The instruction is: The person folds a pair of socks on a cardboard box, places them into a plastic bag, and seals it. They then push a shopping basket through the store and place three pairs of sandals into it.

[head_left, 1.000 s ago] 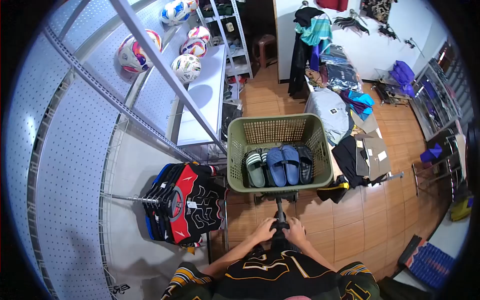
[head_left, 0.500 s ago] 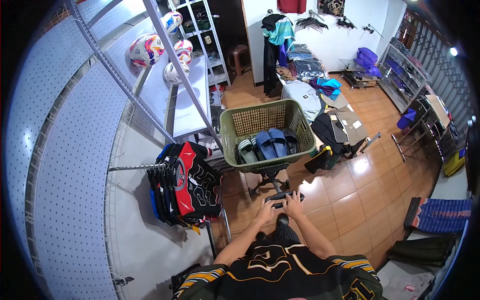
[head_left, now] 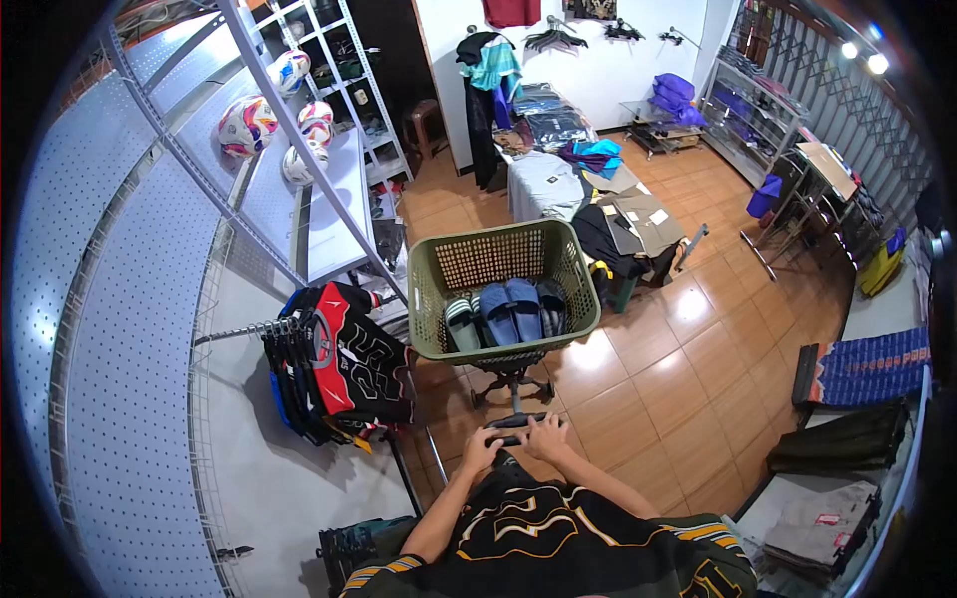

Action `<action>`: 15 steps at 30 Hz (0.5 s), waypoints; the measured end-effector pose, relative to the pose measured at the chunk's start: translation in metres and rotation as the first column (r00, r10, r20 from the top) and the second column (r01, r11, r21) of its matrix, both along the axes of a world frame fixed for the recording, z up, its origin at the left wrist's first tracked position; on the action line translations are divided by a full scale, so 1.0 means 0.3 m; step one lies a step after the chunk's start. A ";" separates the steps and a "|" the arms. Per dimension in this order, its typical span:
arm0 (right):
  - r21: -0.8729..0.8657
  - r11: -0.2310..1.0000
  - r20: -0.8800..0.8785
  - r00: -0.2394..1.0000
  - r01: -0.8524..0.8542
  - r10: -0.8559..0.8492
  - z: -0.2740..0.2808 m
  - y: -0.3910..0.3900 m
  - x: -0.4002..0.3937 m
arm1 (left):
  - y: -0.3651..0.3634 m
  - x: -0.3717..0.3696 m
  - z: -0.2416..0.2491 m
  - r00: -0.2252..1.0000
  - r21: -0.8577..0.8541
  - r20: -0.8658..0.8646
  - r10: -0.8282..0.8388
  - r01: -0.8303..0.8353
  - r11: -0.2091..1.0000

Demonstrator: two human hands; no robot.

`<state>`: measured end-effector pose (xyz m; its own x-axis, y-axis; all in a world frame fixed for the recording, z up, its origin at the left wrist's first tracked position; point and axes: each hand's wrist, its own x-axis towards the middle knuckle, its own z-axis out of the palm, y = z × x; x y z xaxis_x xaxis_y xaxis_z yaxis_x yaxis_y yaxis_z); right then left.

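Note:
My left hand [head_left: 482,451] and my right hand [head_left: 545,439] are closed around the black handle [head_left: 514,422] of a wheeled cart, side by side. On the cart's frame [head_left: 515,391] sits an olive-green plastic basket [head_left: 503,356] with lattice walls. Inside it lie blue slide sandals [head_left: 511,311], a green slide with striped straps [head_left: 462,325] to their left and dark slides [head_left: 550,307] to their right. Parts of the dark pair are hidden behind the blue ones.
Sports jerseys [head_left: 339,354] hang on a rail at left, close to the basket. A metal-post shelf [head_left: 344,199] holds several balls [head_left: 247,127]. Ahead right, a low table bears folded clothes [head_left: 543,184]; its metal leg end [head_left: 691,247] juts out. Tiled floor [head_left: 688,399] lies right.
The view has shifted, with the shelves, clothes table and jerseys now further left. The cart appears slightly lower and left in view. Both hands have stayed on the handle.

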<state>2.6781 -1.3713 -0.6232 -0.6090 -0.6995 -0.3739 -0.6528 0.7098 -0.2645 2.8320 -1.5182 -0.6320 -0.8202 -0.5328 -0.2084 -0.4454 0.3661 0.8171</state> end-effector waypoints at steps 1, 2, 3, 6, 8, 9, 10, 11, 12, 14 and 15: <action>0.014 1.000 0.054 0.998 -0.024 0.024 0.022 0.025 0.014 | 0.027 0.039 0.010 0.998 0.052 -0.038 0.045 -0.043 0.998; 0.026 0.998 0.110 0.993 -0.048 0.045 0.044 0.054 0.039 | 0.063 0.079 0.021 0.995 -0.024 -0.028 0.092 -0.093 0.995; 0.037 0.997 0.166 0.984 -0.071 0.064 0.060 0.081 0.059 | 0.102 0.115 0.046 0.990 -0.099 -0.021 0.138 -0.139 0.985; 0.018 0.984 0.224 0.960 -0.176 0.167 0.071 0.169 0.131 | 0.205 0.275 -0.089 0.924 -0.127 0.054 0.379 -0.370 0.920; -0.018 0.978 0.268 0.941 -0.210 0.207 0.085 0.219 0.178 | 0.248 0.349 -0.135 0.820 0.160 0.168 0.547 -0.571 0.806; -0.032 0.973 0.316 0.921 -0.229 0.228 0.083 0.242 0.204 | 0.264 0.377 -0.133 0.758 0.403 0.265 0.596 -0.648 0.646; -0.047 0.967 0.362 0.898 -0.250 0.250 0.082 0.263 0.228 | 0.278 0.404 -0.130 0.699 0.597 0.373 0.611 -0.685 0.418; -0.063 0.961 0.406 0.873 -0.269 0.271 0.080 0.278 0.249 | 0.293 0.434 -0.126 0.665 0.596 0.359 0.655 -0.703 0.388; -0.080 0.943 0.430 0.842 -0.322 0.324 0.083 0.288 0.264 | 0.306 0.460 -0.119 0.632 0.597 0.342 0.695 -0.718 0.359; -0.072 0.943 0.586 0.752 -0.324 0.303 0.090 0.299 0.296 | 0.309 0.497 -0.106 0.578 0.579 0.331 0.746 -0.749 0.324; -0.069 0.943 0.656 0.697 -0.326 0.289 0.087 0.308 0.308 | 0.304 0.516 -0.112 0.526 0.530 0.319 0.788 -0.789 0.312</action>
<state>2.7705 -1.2788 -0.5969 0.0422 -0.7738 -0.6320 -0.5176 0.5242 -0.6763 2.9868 -1.4269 -0.6655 -0.0777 -0.7024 -0.7075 -0.2629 -0.6701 0.6942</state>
